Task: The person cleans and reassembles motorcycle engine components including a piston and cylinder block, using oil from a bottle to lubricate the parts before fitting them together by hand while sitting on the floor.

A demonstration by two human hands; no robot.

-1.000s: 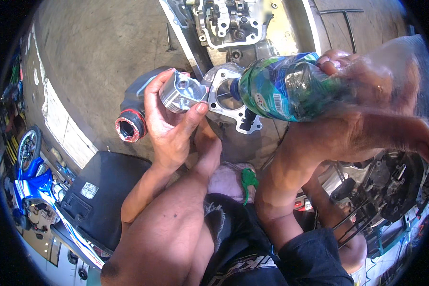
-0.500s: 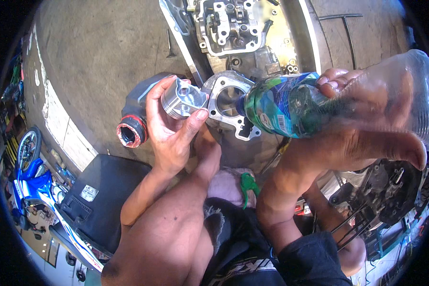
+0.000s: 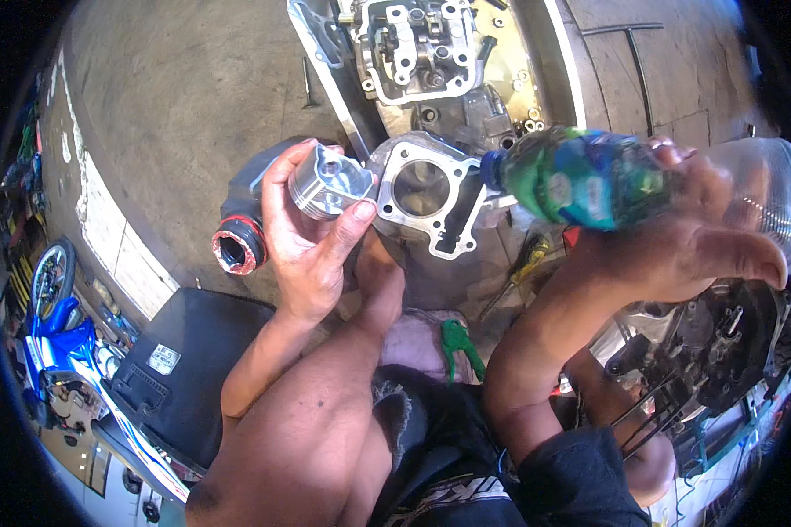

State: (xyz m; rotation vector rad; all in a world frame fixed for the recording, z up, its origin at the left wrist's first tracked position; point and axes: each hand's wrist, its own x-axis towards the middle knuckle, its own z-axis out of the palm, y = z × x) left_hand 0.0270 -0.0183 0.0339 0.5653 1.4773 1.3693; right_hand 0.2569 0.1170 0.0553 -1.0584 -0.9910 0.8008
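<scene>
My left hand (image 3: 312,255) is closed around a shiny metal piston (image 3: 328,186), thumb at its lower right edge. Just right of the piston is a cylinder block (image 3: 446,221) with a round bore and bolt holes in its flat face. My right hand (image 3: 699,189) grips a clear plastic bottle (image 3: 580,180) with a green and blue label, lying nearly level. Its blue cap (image 3: 492,171) points left, close to the cylinder block's right edge. The bottle is smeared by motion, and part of it is hidden by the hand.
A cylinder head (image 3: 417,53) sits in a shallow tray with nuts at the top. Left of the piston is a dark duct with a red-rimmed mouth (image 3: 237,246). A yellow-handled screwdriver (image 3: 529,256), a T-handle tool (image 3: 639,66) and an engine case (image 3: 712,342) are at right.
My right hand has drawn the bottle rightward, taking its cap from over the bore to the block's right edge. My left hand with the piston has barely shifted.
</scene>
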